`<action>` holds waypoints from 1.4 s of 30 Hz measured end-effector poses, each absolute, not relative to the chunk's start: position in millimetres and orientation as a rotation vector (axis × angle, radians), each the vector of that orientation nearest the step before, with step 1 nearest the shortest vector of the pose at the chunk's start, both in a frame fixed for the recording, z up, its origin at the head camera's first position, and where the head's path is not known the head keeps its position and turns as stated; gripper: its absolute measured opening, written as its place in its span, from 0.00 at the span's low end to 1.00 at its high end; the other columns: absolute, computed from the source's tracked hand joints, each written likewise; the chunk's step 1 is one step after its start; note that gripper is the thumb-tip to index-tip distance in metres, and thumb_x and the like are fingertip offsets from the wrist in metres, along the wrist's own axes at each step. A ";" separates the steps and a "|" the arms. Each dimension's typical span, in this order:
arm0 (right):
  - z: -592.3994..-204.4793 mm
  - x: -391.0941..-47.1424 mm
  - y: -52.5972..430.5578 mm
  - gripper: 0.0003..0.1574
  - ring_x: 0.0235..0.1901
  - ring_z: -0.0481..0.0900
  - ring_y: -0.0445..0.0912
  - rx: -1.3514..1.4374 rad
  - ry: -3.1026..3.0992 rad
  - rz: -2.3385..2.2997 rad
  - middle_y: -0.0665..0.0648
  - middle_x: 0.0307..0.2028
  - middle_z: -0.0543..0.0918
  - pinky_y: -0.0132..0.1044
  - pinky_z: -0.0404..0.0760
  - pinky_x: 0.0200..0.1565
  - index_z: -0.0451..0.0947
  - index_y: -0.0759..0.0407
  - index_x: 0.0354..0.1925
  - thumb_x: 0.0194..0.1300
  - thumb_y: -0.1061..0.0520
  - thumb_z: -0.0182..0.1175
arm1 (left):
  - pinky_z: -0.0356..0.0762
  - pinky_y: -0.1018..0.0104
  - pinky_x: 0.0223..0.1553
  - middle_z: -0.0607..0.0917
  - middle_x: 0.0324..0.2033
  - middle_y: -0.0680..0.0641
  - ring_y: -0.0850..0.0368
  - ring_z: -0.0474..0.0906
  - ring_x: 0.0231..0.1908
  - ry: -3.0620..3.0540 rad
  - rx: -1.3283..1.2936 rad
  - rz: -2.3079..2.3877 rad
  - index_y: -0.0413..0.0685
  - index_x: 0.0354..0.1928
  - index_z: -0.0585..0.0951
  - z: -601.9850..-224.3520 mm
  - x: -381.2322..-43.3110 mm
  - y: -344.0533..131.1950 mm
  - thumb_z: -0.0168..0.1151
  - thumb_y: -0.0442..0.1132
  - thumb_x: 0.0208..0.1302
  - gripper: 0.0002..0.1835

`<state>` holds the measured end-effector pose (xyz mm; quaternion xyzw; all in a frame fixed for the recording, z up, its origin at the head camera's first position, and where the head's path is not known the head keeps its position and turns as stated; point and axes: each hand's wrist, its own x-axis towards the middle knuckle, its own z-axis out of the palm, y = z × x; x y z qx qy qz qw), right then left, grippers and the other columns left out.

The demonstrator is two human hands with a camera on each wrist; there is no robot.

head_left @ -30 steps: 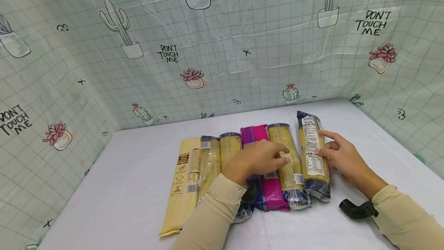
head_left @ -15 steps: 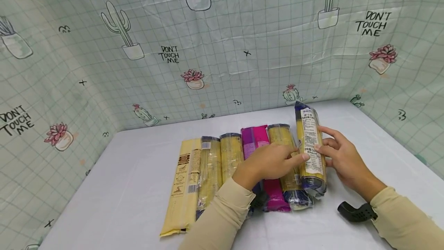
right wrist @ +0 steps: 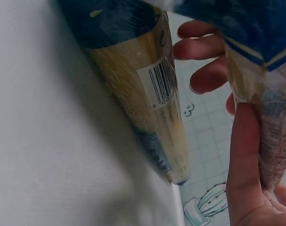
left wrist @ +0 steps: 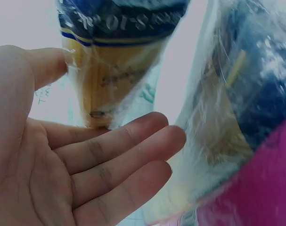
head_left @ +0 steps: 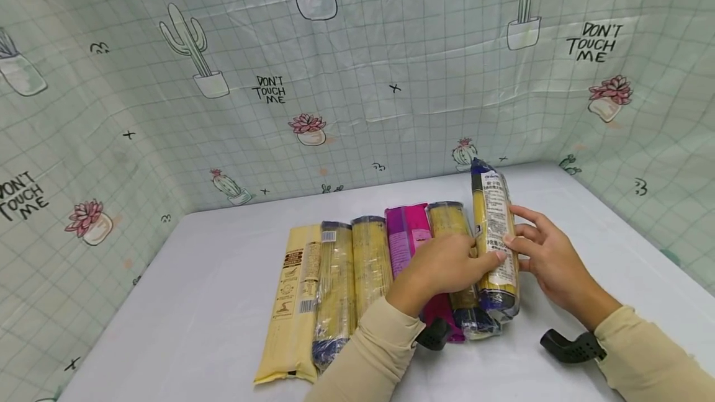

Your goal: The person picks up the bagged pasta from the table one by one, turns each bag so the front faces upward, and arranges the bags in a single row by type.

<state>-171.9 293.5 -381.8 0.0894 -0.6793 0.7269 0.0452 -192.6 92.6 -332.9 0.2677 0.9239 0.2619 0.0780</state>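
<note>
**Two-handed hold on the labelled pasta pack [head_left: 494, 216]**

Vs. a second ago: only my right hand [head_left: 550, 256] was on it; my left hand [head_left: 444, 268] was over the row, short of it. Now both are on. Pack has shifted left and its top end sits higher in the head view. The other packs hold their order.

Right hand: grasping. Thumb on the white label side, fingers parted from it round the far edge; the pack sits between.

Left hand: grasping too, as a light pinch. Thumb on the label, index at the near-left edge; the other three fingers reach out nearly straight, per the left wrist view.

Pack position: right end of the row, tilted, top toward the curtain [head_left: 357, 48]. In the head view it overlaps the right edge of the right-hand clear pack [head_left: 449, 219]; the right wrist view shows a gap between the two. Can't tell if its lower end touches the table [head_left: 195, 303].

Row, going left from there: magenta pack [head_left: 403, 234], middle clear pack [head_left: 370, 247], left clear pack [head_left: 336, 278], cream pack [head_left: 287, 327]. Packed side by side; my left forearm crosses over the lower part.

Room: wide stretch of white table left of the cream pack, a strip behind the row up to the curtain, more surface right of my right hand. Tight spot is on the left: hand right above the row.
</note>
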 end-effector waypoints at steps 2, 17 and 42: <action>-383.4 -169.4 292.8 0.44 0.43 0.82 0.41 0.257 -2.091 2.227 0.50 0.46 0.81 0.37 0.85 0.37 0.46 0.62 0.77 0.74 0.64 0.57 | 0.74 0.67 0.18 0.79 0.20 0.57 0.62 0.74 0.19 2.729 0.742 0.882 0.54 0.29 0.81 -333.6 -190.9 93.8 0.57 0.65 0.68 0.24; -390.7 -163.6 289.5 0.42 0.43 0.83 0.41 0.252 -2.139 2.193 0.49 0.46 0.81 0.39 0.86 0.37 0.46 0.65 0.76 0.74 0.63 0.57 | 0.76 0.68 0.19 0.80 0.21 0.54 0.61 0.77 0.18 2.616 0.636 1.128 0.47 0.35 0.80 -343.8 -186.3 97.9 0.68 0.52 0.63 0.15; -370.5 -156.5 284.2 0.50 0.47 0.82 0.36 0.102 -2.282 2.127 0.79 0.66 0.63 0.33 0.84 0.44 0.40 0.70 0.78 0.75 0.55 0.58 | 0.64 0.76 0.13 0.72 0.17 0.62 0.70 0.64 0.15 3.069 1.021 0.833 0.53 0.33 0.79 -346.5 -175.3 110.8 0.61 0.56 0.67 0.15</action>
